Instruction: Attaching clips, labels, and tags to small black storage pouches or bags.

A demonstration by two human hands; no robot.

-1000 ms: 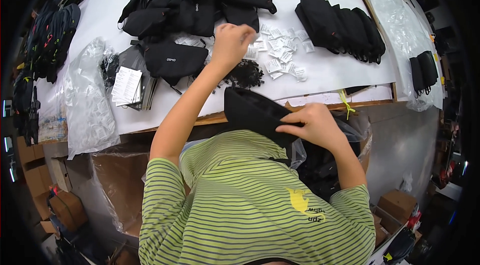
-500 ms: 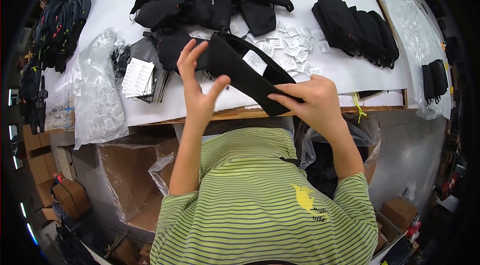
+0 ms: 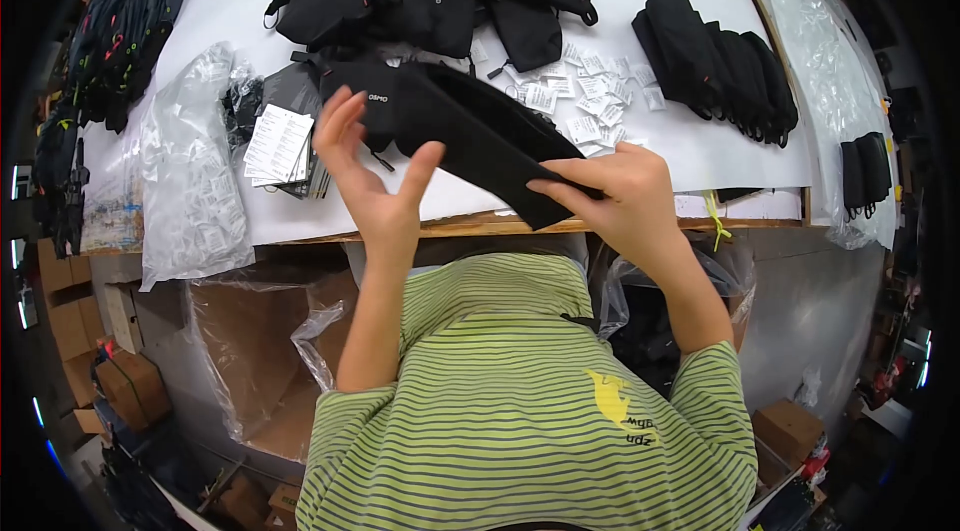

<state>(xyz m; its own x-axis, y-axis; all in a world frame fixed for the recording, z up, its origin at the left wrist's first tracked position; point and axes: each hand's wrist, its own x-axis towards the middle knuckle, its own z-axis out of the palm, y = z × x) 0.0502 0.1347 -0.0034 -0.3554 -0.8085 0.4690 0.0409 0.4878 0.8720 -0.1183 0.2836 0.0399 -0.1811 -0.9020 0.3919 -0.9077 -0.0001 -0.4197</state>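
My right hand point(image 3: 632, 196) pinches the near right corner of a long black fabric pouch point(image 3: 465, 141) between thumb and fingers. The pouch slants above the table's front edge, its long mouth gaping and dark inside. Beside its far left end, my left hand point(image 3: 378, 203) is raised with thumb and fingers spread, holding nothing. Behind that hand lies another black pouch point(image 3: 348, 91) with a zip pull. Small white labels point(image 3: 592, 89) are scattered on the white table just beyond the held pouch.
A heap of black pouches point(image 3: 430, 6) covers the table's far middle. More pouches point(image 3: 700, 56) lie overlapped at right. At left are a clear plastic bag of labels point(image 3: 195, 181) and printed white cards point(image 3: 278, 146). A plastic-lined cardboard box point(image 3: 250, 351) stands below the table edge.
My left hand has shifted slightly left, its fingers spreading wider. The white label visible inside the pouch's mouth earlier is out of sight now. My right hand keeps its pinch.
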